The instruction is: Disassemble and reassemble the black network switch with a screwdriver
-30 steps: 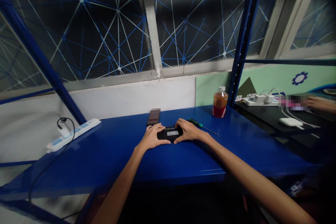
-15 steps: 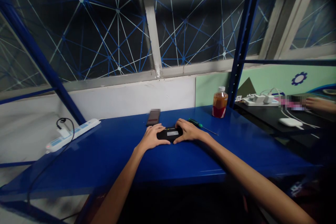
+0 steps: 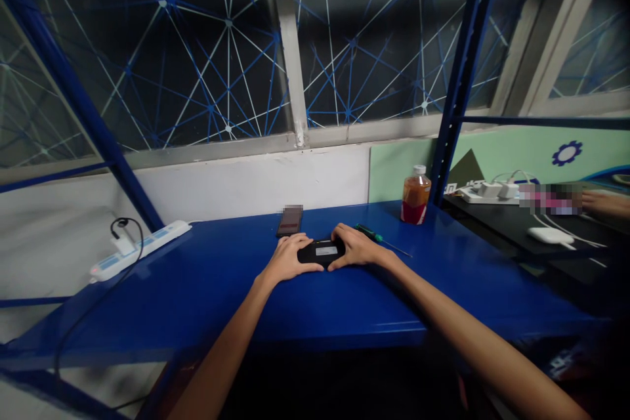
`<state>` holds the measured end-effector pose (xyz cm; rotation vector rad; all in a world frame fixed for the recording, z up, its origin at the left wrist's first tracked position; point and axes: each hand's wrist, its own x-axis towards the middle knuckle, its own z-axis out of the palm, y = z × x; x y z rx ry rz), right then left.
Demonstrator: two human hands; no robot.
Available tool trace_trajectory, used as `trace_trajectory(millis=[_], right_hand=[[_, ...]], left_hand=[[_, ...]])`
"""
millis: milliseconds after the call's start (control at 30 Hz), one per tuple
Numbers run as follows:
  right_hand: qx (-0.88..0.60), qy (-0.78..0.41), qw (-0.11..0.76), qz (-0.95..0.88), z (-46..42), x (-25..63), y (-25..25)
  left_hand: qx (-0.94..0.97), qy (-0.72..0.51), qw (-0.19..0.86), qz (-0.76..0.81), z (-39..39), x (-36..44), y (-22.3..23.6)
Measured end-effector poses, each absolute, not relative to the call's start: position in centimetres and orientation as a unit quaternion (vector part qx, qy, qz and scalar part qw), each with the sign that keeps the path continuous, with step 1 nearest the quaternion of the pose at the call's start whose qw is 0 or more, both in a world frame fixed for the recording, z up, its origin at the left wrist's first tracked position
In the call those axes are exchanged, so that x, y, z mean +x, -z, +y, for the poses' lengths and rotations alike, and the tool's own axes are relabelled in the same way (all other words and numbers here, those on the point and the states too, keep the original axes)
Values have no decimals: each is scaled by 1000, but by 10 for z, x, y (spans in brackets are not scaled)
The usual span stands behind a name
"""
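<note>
A flat black box-shaped device [image 3: 322, 260] with a pale label on its upper face is at the middle of the blue table [image 3: 207, 302]. My left hand [image 3: 289, 257] grips its left end, thumb along the near edge and fingers over the far side. Round the right end curls my right hand [image 3: 357, 247], its thumb also at the near edge. Just beyond my right hand lies a screwdriver [image 3: 369, 233] with a green and black handle, its thin shaft pointing right. A dark phone [image 3: 290, 220] rests behind my left hand.
A bottle of orange-brown drink [image 3: 416, 195] stands at the back right. On the left is a white power strip [image 3: 162, 236] with a black cable. Another person's hand [image 3: 603, 202] is at the dark table on the right, near a white charger case [image 3: 550, 236]. Blue posts flank the table.
The view has shifted slightly, so everything appears a little further right and lower. Both hands keep the same hold on the black device.
</note>
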<state>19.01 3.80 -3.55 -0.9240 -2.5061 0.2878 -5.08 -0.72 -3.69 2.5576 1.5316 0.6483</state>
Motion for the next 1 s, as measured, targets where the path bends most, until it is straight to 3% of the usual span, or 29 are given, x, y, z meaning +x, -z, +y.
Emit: trace_trajectory(millis=[1000], right_hand=[[-331, -110, 230, -908, 34, 191, 35]], left_hand=[[839, -206, 37, 501, -8, -50, 37]])
